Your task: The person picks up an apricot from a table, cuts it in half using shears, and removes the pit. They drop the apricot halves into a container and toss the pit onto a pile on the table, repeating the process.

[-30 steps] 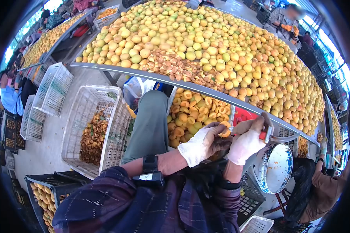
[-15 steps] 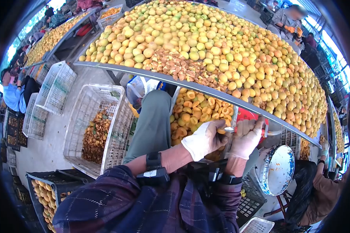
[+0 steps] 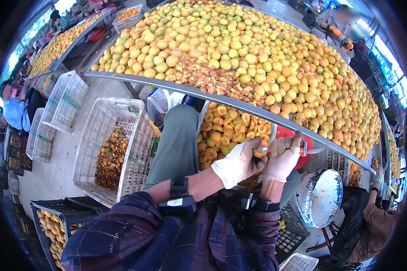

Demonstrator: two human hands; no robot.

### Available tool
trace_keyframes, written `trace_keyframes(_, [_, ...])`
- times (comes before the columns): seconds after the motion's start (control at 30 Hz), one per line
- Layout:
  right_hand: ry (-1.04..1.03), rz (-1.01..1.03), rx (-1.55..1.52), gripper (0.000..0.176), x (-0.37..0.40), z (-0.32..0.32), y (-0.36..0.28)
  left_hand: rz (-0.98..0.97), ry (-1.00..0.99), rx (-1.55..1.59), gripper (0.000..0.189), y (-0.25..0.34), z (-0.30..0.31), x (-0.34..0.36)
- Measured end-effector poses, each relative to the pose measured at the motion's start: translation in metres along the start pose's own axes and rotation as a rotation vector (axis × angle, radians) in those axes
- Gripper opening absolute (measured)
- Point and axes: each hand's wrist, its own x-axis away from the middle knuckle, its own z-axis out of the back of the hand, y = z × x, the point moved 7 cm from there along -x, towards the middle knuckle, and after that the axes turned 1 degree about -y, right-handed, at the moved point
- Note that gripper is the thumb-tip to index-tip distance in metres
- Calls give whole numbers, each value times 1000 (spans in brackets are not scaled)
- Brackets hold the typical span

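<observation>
My left hand [image 3: 239, 163], in a whitish glove with bare fingertips, is closed around an apricot [image 3: 259, 153], only partly visible. My right hand [image 3: 281, 158], gloved alike, grips a red-handled metal pitting tool [image 3: 305, 148]. The tool's near end meets the apricot, and its curved metal end sticks out on the right. Both hands are close together beside a crate of apricot halves [image 3: 228, 128], below the table's metal edge [image 3: 239, 105]. Whole apricots [image 3: 221, 40] are heaped on the table, with a patch of brown pits [image 3: 205, 77] near the edge.
A white crate [image 3: 117, 108] with brown pieces stands at left, with stacked white crates [image 3: 65, 101] beyond. A black crate [image 3: 79, 205] holds apricots at lower left. A white bucket [image 3: 321, 198] stands at right, near a seated person [image 3: 375, 221]. Another person works across the table.
The tool's metal tip, visible between the hands before, is now against the apricot and mostly hidden. My right hand has shifted slightly left and up, closer to my left hand.
</observation>
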Motion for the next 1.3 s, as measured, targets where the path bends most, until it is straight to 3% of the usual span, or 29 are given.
trace_keyframes(0.07, [27, -134, -253, 26, -5, 7, 10, 40, -58, -16, 17, 1, 2, -1])
trace_keyframes(0.17, [-80, -114, -168, 29, -6, -6, 5, 88, -87, 25, 15, -1, -2, 1])
trace_keyframes(0.23, [-18, 36, -4, 31, -2, -27, -20, 81, -75, 84, 14, 6, -5, -1])
trace_keyframes(0.3, [19, 130, 206, 34, 0, -33, -41, 4, -71, -60, 12, 25, 0, -6])
trace_keyframes(0.33, [-155, 47, 332, 24, -1, -33, -42, -33, -110, -137, 24, 34, -1, -7])
trace_keyframes(0.37, [-159, 49, 331, 24, -3, -26, -41, -36, -113, -137, 24, 36, 1, -6])
trace_keyframes(0.4, [-254, -10, 695, 15, -2, -32, -30, -85, -198, -316, 34, 42, -12, 7])
trace_keyframes(0.43, [-344, -76, 1059, 18, 1, -34, -19, -131, -281, -495, 43, 45, -22, 15])
trace_keyframes(0.47, [-472, -161, 1086, 32, 15, -36, -5, -116, -459, -550, 56, 43, -27, 12])
trace_keyframes(0.5, [-434, -132, 1041, 29, 15, -32, 2, -106, -450, -546, 56, 40, -23, 14])
trace_keyframes(0.57, [-166, -363, 904, 30, 17, -7, 1, -206, -395, -504, 52, 45, -23, 19])
trace_keyframes(0.63, [-118, -352, 891, 30, 22, -6, 0, -255, -306, -559, 45, 49, -18, 23])
trace_keyframes(0.7, [-78, -343, 879, 29, 24, 3, 10, -234, -50, -739, 38, 53, 3, 13])
trace_keyframes(0.77, [-234, 228, 1138, 29, 24, -4, 5, -327, 135, -936, 25, 57, 0, 17])
trace_keyframes(0.83, [-208, 245, 1398, 29, 36, -17, 1, -496, 143, -1086, 22, 60, 6, 9])
trace_keyframes(0.87, [-186, 261, 1421, 28, 38, -16, 2, -782, 186, -1381, 18, 65, 2, 10])
trace_keyframes(0.9, [-164, 271, 1443, 27, 41, -14, 6, -906, 168, -1491, 15, 65, -1, 12])
trace_keyframes(0.93, [-107, 285, 1346, 25, 41, -6, 10, -993, 191, -1613, 13, 65, -7, 16])
trace_keyframes(0.97, [-165, 428, 1236, 24, 37, -1, 14, -1075, 213, -1736, 11, 64, -12, 20])
trace_keyframes(1.03, [101, -376, 585, 22, 42, 15, 28, -1147, 74, -1660, 9, 66, -29, 34])
trace_keyframes(1.1, [84, -326, 490, 25, 35, 32, 40, -1176, 25, -1762, 9, 80, -49, 43])
trace_keyframes(1.13, [59, -315, 595, 28, 31, 34, 41, -1305, 132, -1795, 16, 103, -55, 46])
trace_keyframes(1.17, [38, -304, 701, 32, 29, 39, 43, -1414, 255, -1839, 36, 130, -60, 43])
trace_keyframes(1.2, [-22, -227, 743, 38, 25, 49, 50, -1322, 518, -1997, 54, 154, -68, 41])
trace_keyframes(1.23, [-85, -149, 784, 45, 23, 56, 54, -1322, 641, -2095, 62, 178, -71, 30])
trace_keyframes(1.3, [-55, -213, 776, 42, 25, 65, 58, -1209, 719, -2121, 54, 207, -65, -3])
